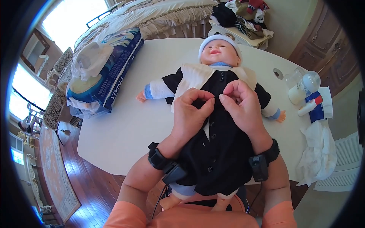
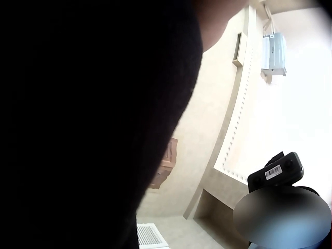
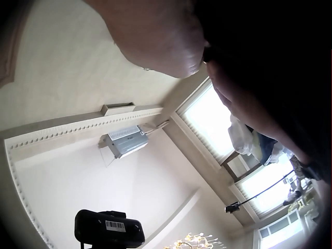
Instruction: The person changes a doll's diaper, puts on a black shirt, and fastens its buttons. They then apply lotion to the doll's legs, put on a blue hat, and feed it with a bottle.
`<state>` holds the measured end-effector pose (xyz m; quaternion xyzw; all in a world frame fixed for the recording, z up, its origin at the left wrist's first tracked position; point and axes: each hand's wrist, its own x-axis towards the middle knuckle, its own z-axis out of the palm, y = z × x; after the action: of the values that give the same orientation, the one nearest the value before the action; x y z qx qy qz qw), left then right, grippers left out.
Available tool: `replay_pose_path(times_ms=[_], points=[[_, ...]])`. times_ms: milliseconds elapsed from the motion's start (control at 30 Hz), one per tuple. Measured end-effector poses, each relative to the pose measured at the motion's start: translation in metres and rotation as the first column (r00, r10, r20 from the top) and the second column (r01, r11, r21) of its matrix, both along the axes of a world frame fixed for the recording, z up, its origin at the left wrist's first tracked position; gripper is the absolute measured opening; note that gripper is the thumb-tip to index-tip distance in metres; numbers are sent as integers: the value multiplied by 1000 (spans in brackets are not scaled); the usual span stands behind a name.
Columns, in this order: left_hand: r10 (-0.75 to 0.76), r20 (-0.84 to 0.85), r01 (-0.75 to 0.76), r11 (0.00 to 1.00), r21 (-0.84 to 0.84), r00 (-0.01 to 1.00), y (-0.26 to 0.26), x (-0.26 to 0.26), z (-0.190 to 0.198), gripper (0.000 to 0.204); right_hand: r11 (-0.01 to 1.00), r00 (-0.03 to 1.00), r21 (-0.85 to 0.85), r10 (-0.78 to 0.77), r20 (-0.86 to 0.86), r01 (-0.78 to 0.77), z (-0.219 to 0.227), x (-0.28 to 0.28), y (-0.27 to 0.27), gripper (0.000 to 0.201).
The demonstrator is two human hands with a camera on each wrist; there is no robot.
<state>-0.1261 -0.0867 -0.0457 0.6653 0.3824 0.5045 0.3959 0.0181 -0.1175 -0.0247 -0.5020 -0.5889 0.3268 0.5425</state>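
A baby doll (image 1: pixel 220 52) with a pale headband lies face up on the white table, dressed in a black garment (image 1: pixel 228 159) with a wide cream collar (image 1: pixel 195 78). Buttons run down the garment's front, and below the hands a gap shows white beneath. My left hand (image 1: pixel 190 116) pinches the front edge between thumb and index finger at the chest. Close beside it, my right hand (image 1: pixel 245 110) pinches the facing edge, fingers curled. What lies between the fingertips is hidden. Dark cloth fills much of the left wrist view; part of the right hand (image 3: pixel 155 39) shows in the right wrist view.
On the table's left lies a blue diaper pack (image 1: pixel 114 72) with white wipes or cloth on it. At the right stand a baby bottle (image 1: pixel 305 88), a red-capped tube (image 1: pixel 311 105) and a crumpled white cloth (image 1: pixel 317 152). The doll's legs hang over the near edge.
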Motion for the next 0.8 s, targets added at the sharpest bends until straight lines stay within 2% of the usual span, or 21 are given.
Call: replay_pose_path(times_ms=[433, 500, 633, 800], points=[[-16, 9, 15, 999, 39, 1000, 0, 2, -1, 8, 1000, 999, 0, -1, -40, 1, -1, 2, 2, 9], [-22, 14, 21, 999, 48, 1000, 0, 2, -2, 9, 999, 992, -51, 7, -130, -14, 0, 1, 2, 9], [-29, 19, 28, 998, 53, 999, 0, 2, -2, 9, 998, 993, -52, 17, -119, -23, -2, 4, 1, 10], [-18, 28, 18, 1000, -16, 999, -1, 1, 1, 12, 1000, 994, -8, -5, -112, 4, -2, 1, 0, 12]])
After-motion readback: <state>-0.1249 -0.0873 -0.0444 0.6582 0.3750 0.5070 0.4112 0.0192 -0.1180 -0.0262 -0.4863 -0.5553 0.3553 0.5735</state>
